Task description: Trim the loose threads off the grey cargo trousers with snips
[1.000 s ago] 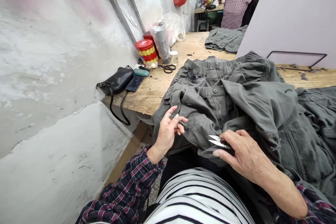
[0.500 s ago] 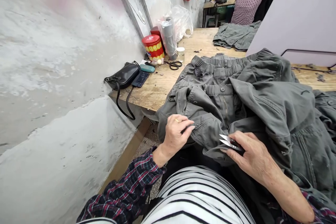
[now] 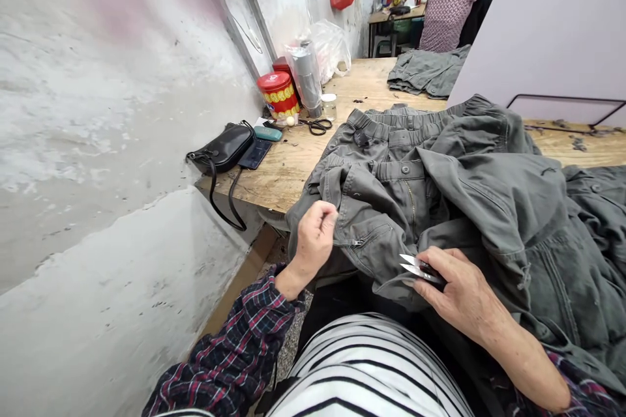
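Grey-green cargo trousers (image 3: 386, 208) lie bunched on the table edge and across my lap, with a zipped pocket facing up. My left hand (image 3: 313, 241) is curled, its fingers pressed to the cloth beside the pocket's zip pull (image 3: 355, 242). My right hand (image 3: 462, 290) grips steel thread snips (image 3: 415, 267), their blades pointing left and lying just over a loose trouser edge. The blades are slightly apart. Part of the snips' handle is hidden inside my fingers.
A plywood table (image 3: 278, 176) runs along a stained wall. On it are a black handbag (image 3: 222, 148), a phone (image 3: 254, 154), a red tin (image 3: 278, 95), a steel flask (image 3: 308, 78) and black-handled scissors (image 3: 317, 126). A folded grey garment (image 3: 425, 71) lies beyond; a co-worker (image 3: 450, 13) sits farther back.
My left fingers have curled in from a spread pinch. The snips have shifted slightly right with my right hand. The whole view has swung a little.
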The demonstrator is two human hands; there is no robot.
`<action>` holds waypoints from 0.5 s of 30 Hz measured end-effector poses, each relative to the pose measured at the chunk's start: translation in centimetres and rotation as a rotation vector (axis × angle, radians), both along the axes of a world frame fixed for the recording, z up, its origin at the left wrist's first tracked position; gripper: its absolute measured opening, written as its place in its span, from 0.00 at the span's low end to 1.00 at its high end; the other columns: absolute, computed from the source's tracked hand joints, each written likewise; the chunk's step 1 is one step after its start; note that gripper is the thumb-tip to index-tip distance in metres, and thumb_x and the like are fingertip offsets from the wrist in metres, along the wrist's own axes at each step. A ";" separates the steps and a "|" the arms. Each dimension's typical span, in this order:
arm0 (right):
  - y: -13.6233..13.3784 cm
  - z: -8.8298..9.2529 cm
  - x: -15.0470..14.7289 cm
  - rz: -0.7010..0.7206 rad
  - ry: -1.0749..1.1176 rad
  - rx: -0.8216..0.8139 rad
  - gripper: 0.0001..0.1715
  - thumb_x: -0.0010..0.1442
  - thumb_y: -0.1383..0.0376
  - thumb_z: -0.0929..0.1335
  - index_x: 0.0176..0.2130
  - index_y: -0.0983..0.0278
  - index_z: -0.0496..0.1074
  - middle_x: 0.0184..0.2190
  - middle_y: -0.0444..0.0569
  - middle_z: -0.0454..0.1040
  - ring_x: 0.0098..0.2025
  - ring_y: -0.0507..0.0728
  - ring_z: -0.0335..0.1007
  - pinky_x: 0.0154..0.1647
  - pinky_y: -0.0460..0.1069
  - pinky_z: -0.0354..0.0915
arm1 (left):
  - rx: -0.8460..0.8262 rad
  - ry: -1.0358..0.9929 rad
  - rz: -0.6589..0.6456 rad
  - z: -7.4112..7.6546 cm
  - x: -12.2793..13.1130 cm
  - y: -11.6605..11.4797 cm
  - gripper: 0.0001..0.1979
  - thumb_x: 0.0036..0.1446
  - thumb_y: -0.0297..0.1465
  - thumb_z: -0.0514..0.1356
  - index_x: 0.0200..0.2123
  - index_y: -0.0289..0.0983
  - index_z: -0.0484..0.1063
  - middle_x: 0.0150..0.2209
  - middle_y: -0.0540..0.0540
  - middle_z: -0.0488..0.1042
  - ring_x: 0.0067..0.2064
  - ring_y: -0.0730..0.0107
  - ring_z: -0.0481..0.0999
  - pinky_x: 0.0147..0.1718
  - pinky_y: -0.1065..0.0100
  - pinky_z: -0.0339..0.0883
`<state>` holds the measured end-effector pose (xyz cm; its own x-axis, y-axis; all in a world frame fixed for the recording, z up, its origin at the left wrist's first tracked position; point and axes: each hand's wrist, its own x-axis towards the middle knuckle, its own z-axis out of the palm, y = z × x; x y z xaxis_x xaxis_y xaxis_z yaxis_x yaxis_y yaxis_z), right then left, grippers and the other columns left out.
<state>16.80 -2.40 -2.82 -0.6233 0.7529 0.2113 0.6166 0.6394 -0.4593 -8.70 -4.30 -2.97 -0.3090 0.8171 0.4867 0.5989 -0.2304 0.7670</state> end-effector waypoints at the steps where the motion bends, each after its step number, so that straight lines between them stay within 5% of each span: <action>1: 0.0 0.0 0.0 0.001 0.001 -0.002 0.04 0.53 0.67 0.66 0.33 0.61 0.66 0.27 0.44 0.70 0.31 0.54 0.64 0.33 0.48 0.59 | -0.020 -0.127 0.007 0.1 -0.1 -0.4 0.09 0.58 0.35 0.53 0.30 0.36 0.66 0.27 0.48 0.68 0.30 0.71 0.67 0.32 0.69 0.60; 3: 0.1 0.0 0.0 0.008 0.002 -0.010 0.04 0.53 0.67 0.66 0.33 0.61 0.66 0.27 0.44 0.70 0.30 0.53 0.63 0.33 0.48 0.59 | -0.193 -0.366 -0.180 -0.4 0.2 -1.4 0.14 0.57 0.39 0.54 0.25 0.35 0.67 0.23 0.49 0.69 0.26 0.72 0.67 0.29 0.70 0.60; 6: 0.1 0.1 -0.1 0.015 0.006 -0.026 0.03 0.53 0.67 0.66 0.32 0.61 0.66 0.26 0.44 0.70 0.29 0.53 0.63 0.32 0.47 0.59 | -0.742 -0.648 -0.665 -2.9 1.2 -3.1 0.27 0.55 0.48 0.52 0.15 0.33 0.66 0.17 0.45 0.68 0.20 0.74 0.66 0.22 0.70 0.59; 7: 0.1 0.2 -0.1 0.016 0.008 -0.031 0.03 0.53 0.66 0.66 0.32 0.61 0.66 0.26 0.44 0.69 0.29 0.52 0.63 0.31 0.47 0.59 | -0.860 -0.724 -0.709 -3.9 1.6 -3.4 0.29 0.53 0.50 0.53 0.15 0.32 0.68 0.17 0.44 0.69 0.19 0.74 0.67 0.22 0.70 0.59; 9: 0.0 0.5 0.0 0.018 0.001 -0.054 0.01 0.54 0.66 0.66 0.30 0.61 0.66 0.24 0.43 0.69 0.28 0.52 0.63 0.30 0.47 0.59 | -0.837 -0.913 -0.628 -5.4 2.3 -3.5 0.27 0.48 0.52 0.58 0.21 0.31 0.73 0.21 0.43 0.73 0.23 0.72 0.70 0.26 0.69 0.62; 11: -0.1 1.1 0.1 0.035 -0.018 -0.100 0.01 0.54 0.66 0.66 0.29 0.61 0.67 0.24 0.43 0.69 0.28 0.52 0.63 0.29 0.46 0.59 | -0.639 -1.120 -0.520 -6.0 2.8 -3.0 0.21 0.46 0.46 0.63 0.31 0.32 0.76 0.30 0.42 0.76 0.30 0.69 0.73 0.33 0.68 0.65; 15: 0.4 3.3 0.1 0.175 0.016 -0.286 0.05 0.56 0.63 0.66 0.34 0.59 0.72 0.28 0.43 0.73 0.29 0.52 0.66 0.31 0.46 0.61 | -0.431 -1.308 -0.486 -4.8 3.8 -2.0 0.13 0.46 0.30 0.65 0.38 0.37 0.76 0.40 0.45 0.77 0.40 0.66 0.74 0.42 0.64 0.64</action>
